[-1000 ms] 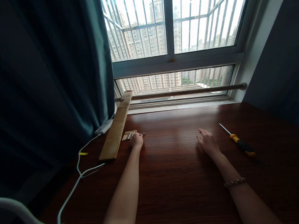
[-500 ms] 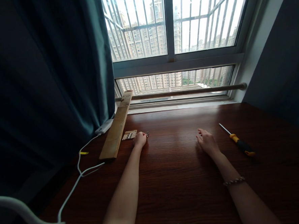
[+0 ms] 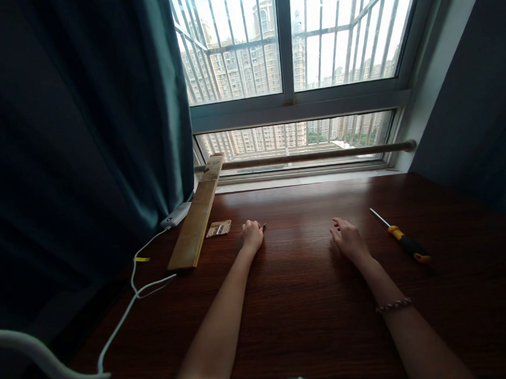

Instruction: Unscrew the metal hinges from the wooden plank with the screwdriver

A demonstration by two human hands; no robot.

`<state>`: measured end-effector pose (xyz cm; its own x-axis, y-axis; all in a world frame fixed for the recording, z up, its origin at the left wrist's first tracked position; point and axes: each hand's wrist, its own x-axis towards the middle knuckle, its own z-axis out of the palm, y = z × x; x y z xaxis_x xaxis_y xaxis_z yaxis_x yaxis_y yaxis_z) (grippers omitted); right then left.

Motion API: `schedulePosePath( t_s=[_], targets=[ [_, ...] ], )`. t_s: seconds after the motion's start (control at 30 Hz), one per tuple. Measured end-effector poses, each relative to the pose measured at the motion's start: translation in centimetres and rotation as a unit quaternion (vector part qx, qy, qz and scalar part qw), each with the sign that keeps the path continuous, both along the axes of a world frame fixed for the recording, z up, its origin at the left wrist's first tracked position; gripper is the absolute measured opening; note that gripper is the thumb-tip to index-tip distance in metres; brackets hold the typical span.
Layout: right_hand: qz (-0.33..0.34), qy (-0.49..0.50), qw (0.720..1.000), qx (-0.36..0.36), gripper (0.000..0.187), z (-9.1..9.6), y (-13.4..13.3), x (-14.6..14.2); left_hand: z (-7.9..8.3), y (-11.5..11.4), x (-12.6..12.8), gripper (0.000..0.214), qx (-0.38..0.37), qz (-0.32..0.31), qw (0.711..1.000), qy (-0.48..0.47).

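My left hand [image 3: 252, 234] is closed near the middle of the table. A small metallic piece [image 3: 264, 226] pokes out past its fingertips on the right; it is too small to name its kind. Left of that hand lies a small brown cardboard piece [image 3: 219, 229] with several dark and light bars on it. My right hand [image 3: 348, 239] rests over the tabletop with fingers slightly apart and nothing in them, a beaded bracelet on the wrist. To its right lies a screwdriver [image 3: 406, 243] with a black and yellow handle, its shaft pointing toward the window.
A long wooden board [image 3: 195, 221] lies at the left, its far end by the window rail [image 3: 319, 155]. Beside it are a white power strip [image 3: 176, 215] and white cables [image 3: 135, 299]. A blue curtain [image 3: 145, 104] hangs over the left side of the dark wooden table [image 3: 303, 312].
My left hand has moved right, away from the cardboard piece, carrying the small metallic piece. My right hand has stayed nearly still.
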<state>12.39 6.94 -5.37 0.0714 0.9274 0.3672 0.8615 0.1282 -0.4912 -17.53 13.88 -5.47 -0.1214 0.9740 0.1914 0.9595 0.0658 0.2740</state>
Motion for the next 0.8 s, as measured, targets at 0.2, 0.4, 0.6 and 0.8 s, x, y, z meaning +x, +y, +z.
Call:
schedulePosePath(
  t_s=[0.2, 0.4, 0.6, 0.8],
  targets=[
    [0.001, 0.001, 1.0, -0.003, 0.036, -0.1, 0.1, 0.0, -0.1, -0.4, 1.0, 0.02, 0.013, -0.038, 0.999, 0.014],
    [0.004, 0.011, 1.0, -0.004, 0.036, -0.2, 0.1, 0.0, -0.2, -0.3, 1.0, 0.023, 0.02, -0.043, 0.998, -0.034],
    [0.04, 0.201, 0.978, -0.028, 0.029, -0.2, 0.3, -1.5, 0.1, -0.6, 4.3, 0.011, 0.021, -0.074, 0.979, -0.187],
    [0.14, 0.53, 0.825, -0.133, 0.038, 0.0, -0.6, -4.5, -0.8, -4.4, 11.7, 0.03, -0.059, -0.183, 0.771, -0.607]
  ],
)
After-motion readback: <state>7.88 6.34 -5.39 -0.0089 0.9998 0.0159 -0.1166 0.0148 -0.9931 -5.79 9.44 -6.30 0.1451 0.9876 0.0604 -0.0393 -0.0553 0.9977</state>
